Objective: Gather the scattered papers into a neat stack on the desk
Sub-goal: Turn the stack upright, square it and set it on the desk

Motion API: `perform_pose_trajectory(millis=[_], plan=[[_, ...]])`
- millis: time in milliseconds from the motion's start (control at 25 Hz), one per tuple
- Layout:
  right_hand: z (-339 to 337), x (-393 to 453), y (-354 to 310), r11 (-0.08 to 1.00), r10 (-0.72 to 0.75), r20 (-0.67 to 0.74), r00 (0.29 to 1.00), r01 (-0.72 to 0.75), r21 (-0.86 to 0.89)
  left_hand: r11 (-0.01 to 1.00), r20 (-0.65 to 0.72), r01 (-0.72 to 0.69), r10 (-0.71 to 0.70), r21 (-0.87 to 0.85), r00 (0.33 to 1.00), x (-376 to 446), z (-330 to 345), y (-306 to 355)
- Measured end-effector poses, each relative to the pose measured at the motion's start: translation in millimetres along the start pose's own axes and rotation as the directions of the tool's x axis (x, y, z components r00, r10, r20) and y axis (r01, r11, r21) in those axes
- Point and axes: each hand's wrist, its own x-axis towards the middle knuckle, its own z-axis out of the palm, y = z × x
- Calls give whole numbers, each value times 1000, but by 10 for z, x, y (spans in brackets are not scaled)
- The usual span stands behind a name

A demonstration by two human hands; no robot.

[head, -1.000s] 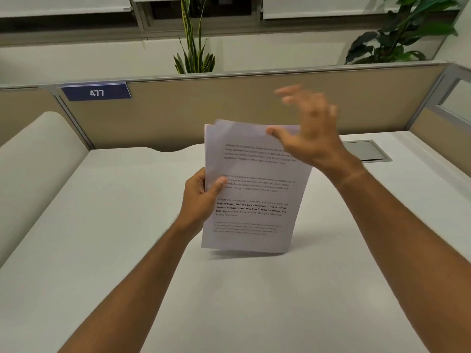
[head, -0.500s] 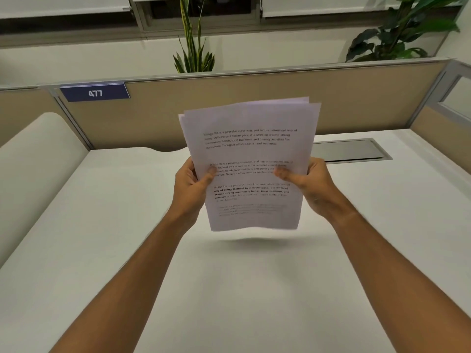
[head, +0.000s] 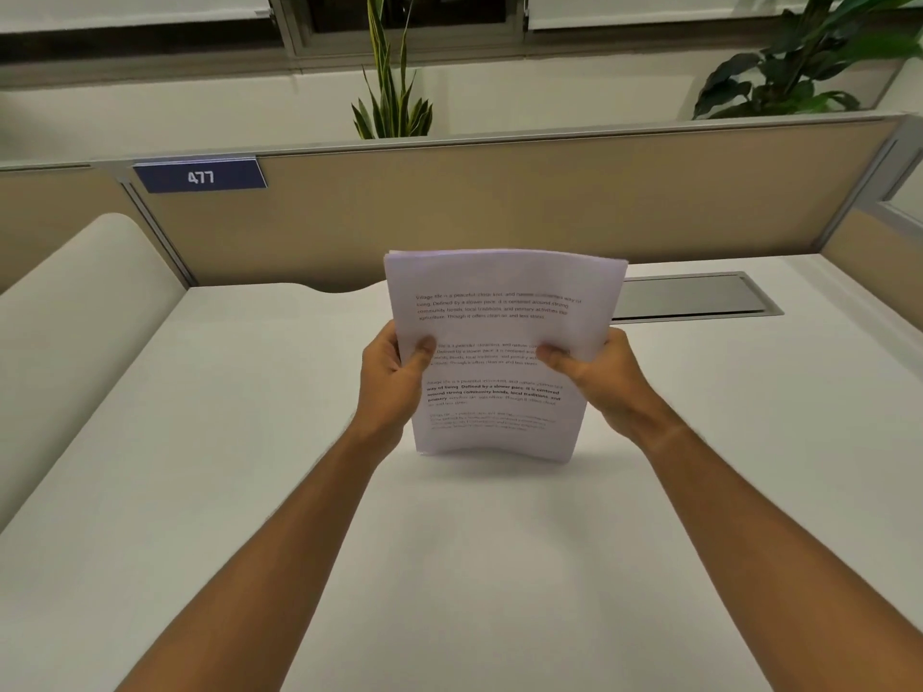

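A bundle of white printed papers (head: 499,287) stands upright over the middle of the white desk (head: 249,442), its bottom edge at or just above the desktop. My left hand (head: 392,377) grips the bundle's left edge, thumb on the front sheet. My right hand (head: 602,374) grips the right edge the same way. The sheets bow slightly and their top edges are nearly aligned. No loose sheets lie on the desk.
A grey cable hatch (head: 694,297) is set into the desk at the back right. Beige partitions (head: 499,202) wall the desk behind and at both sides, with a blue "477" sign (head: 200,176). Plants (head: 394,92) stand beyond the partition.
My right hand came down from the air and took the right edge of the papers. Both hands then lowered the bundle from chest height to the desktop, and the sheets look more aligned.
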Motion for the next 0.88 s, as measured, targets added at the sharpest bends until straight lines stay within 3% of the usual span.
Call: perform_pose_trajectory(millis=[120,240,360,480,640,760,880], plan=[[-120,39,-44,1000,7,12,1000,-7,17,991,-153,57,-75,-118,985,77,-43,31],[-298,-27,124,988,150,-3,989,-150,36,902,-257,150,-270,-405,928,86,-116,63],[-226,-201,335,899,305,98,947,-320,300,749,-253,207,-450,-630,856,71,-126,29],[-37,-256,399,881,262,54,964,-261,395,648,-168,258,-520,-717,838,-15,-43,-26],[-219,-141,285,949,195,-46,980,-176,260,770,-222,233,-436,-594,872,-14,-292,4],[-501,-67,166,986,136,-21,990,-134,101,943,-198,228,-278,-243,940,145,-743,61],[-545,-33,98,998,63,-19,998,-63,-5,981,-39,162,-159,107,987,174,-840,60]])
